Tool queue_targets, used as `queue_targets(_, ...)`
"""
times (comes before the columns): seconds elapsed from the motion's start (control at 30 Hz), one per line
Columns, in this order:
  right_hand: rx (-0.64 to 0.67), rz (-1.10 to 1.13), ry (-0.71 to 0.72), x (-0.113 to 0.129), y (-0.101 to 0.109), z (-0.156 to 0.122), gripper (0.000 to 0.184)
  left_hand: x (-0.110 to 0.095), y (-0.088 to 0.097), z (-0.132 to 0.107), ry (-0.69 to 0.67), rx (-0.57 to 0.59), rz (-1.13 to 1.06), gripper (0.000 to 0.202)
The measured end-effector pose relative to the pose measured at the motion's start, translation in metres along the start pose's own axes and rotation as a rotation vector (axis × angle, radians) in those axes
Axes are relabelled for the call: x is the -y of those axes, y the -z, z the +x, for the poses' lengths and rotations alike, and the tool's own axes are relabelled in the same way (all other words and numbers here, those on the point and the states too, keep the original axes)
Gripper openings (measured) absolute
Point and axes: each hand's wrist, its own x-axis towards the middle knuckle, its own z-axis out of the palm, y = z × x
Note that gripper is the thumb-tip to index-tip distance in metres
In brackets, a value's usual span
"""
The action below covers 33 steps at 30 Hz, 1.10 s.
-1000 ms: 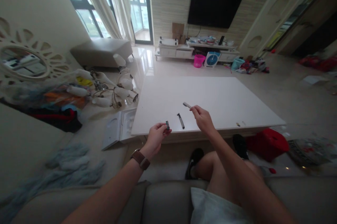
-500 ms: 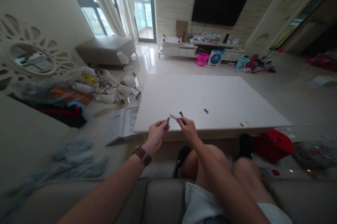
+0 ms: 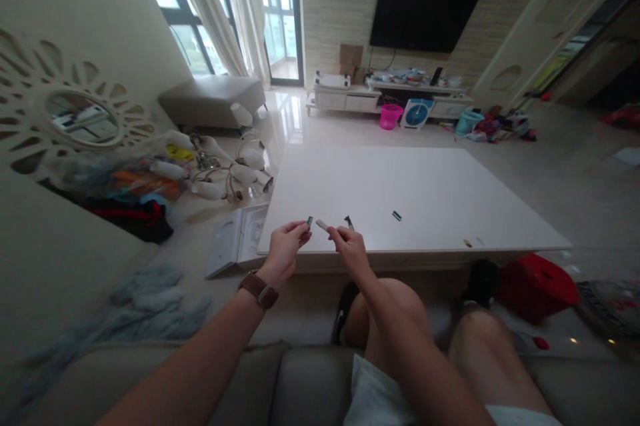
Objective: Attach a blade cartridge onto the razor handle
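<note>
Small dark-green piece point(image 3: 309, 221): held upright, slightly tilted, above the near edge of the white table point(image 3: 380, 179), toward its left end. Left hand point(image 3: 284, 247) pinched it between thumb and fingers; a watch with a brown strap point(image 3: 259, 289) sat on that wrist. Right hand point(image 3: 350, 249) pinched a slim pale-grey stick point(image 3: 323, 224), its free end pointing at the piece, just beside it with a narrow gap between. (Both items were too small to resolve fully; the piece might have been a razor cartridge.)

Just beyond the right hand, a dark-headed tool point(image 3: 349, 221) lay on the tabletop, its lower part hidden by the fingers. Farther right lay a dark-green strip point(image 3: 397, 215), well apart from both hands. A small yellow-and-dark item point(image 3: 467, 243) rested near the table's right front edge.

Surroundings: red stool point(image 3: 539, 287) on the floor by the table's right front corner; chandelier point(image 3: 240, 173) with white shades on the floor to the left; pink basket point(image 3: 390, 117) beside a blue-and-white fan point(image 3: 416, 113) before the TV cabinet point(image 3: 363, 101); television point(image 3: 433, 3) on the wall above.
</note>
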Motion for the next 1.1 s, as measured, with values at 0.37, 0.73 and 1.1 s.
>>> queue_targets(0.37, 0.051, -0.117, -0.031, 0.004, -0.005, -0.004, 0.051, 0.012, 0.002, 0.0, 0.072, 0.01, -0.059, 0.006)
queue_targets(0.73, 0.03, -0.288, 0.103, 0.01, 0.026, 0.022, 0.052, 0.016, 0.0, -0.001, 0.066, -0.03, -0.026, 0.005)
queue_targets(1.1, 0.138, -0.255, 0.121, -0.008, 0.017, 0.047, 0.063, 0.018, 0.001, -0.002, 0.034, -0.043, -0.033, 0.006)
